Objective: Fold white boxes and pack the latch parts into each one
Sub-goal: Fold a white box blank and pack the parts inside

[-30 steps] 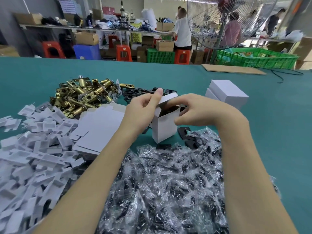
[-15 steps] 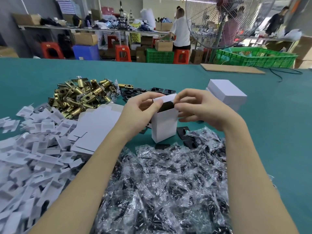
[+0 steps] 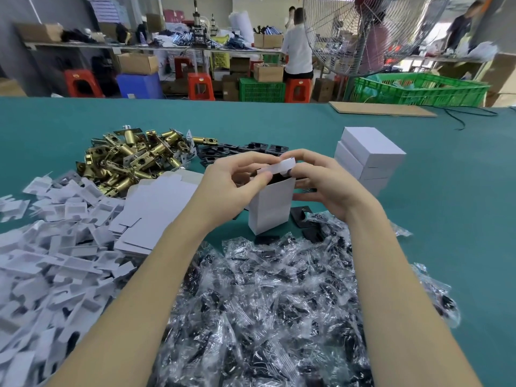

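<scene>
Green table [image 3: 446, 219] carrying stock and output, viewed from the head camera. Nearest the viewer, a wide heap of bagged parts [image 3: 265, 303] in clear film; to the left, a spread of white inserts [image 3: 50, 261] and a stack of flat blanks [image 3: 156, 208], all unfolded. Behind these, a pile of brass latches [image 3: 131, 160] and a row of black plates [image 3: 240, 150]. At right, a stack of closed boxes [image 3: 368, 160], at least three high, taken to be finished units.

Centre: one box [image 3: 270, 208] standing upright on the table, its top open with dark contents visible inside, so it appears already loaded. The lid flap [image 3: 279, 166] is bent over the opening but not tucked. The left hand [image 3: 231, 185] pinches the flap's near end between thumb and fingers; the right hand [image 3: 321, 182] curls round the far end and the box's upper side.

Judged progress: few boxes complete, the present one at its closing step, and most of the stock unpacked. Two loose black plates [image 3: 303, 219] lie just beside the box.
</scene>
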`<state>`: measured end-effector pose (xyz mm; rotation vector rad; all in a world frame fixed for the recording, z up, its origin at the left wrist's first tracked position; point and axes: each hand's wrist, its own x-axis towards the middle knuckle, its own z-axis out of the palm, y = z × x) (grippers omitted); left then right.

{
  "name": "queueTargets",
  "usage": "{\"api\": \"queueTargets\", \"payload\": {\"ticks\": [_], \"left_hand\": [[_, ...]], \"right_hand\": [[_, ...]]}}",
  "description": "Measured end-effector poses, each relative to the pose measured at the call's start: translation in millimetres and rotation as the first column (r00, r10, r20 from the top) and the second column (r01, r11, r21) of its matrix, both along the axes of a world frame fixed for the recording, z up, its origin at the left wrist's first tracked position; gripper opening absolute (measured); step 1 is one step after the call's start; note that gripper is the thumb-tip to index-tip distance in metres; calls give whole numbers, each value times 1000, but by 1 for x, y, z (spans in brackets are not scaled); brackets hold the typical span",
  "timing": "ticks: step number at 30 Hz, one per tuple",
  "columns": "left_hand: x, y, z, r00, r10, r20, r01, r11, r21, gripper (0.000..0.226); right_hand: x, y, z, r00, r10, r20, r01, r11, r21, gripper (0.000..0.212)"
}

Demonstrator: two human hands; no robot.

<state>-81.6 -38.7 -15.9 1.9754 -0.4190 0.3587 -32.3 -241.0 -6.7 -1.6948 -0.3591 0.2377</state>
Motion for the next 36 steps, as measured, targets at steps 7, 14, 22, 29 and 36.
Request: {"api": "queueTargets", "payload": {"ticks": [7,14,22,29,36], "left_hand": [[1,8,-5,998,-38,47,36,998,48,28],[3,11,-11,993,-80,87,73,994,87,29],[8,12,-16,972,-87,219,46,981,186,39],[5,5,-18,969,-50,242,7,984,175,35],[7,8,-20,961,-58,272,10,985,175,31]], "right_hand": [[2,-8,-6,989,145,-6,-143,981,130,36],[3,-7,-17,992,54,114,-62,995,75,32],[5,-8,-22,990,52,132,-65,993,94,16],[7,-2,-26,993,30,118,-50,984,169,11],[7,-6,-27,992,78,103,-94,982,163,15]]}}
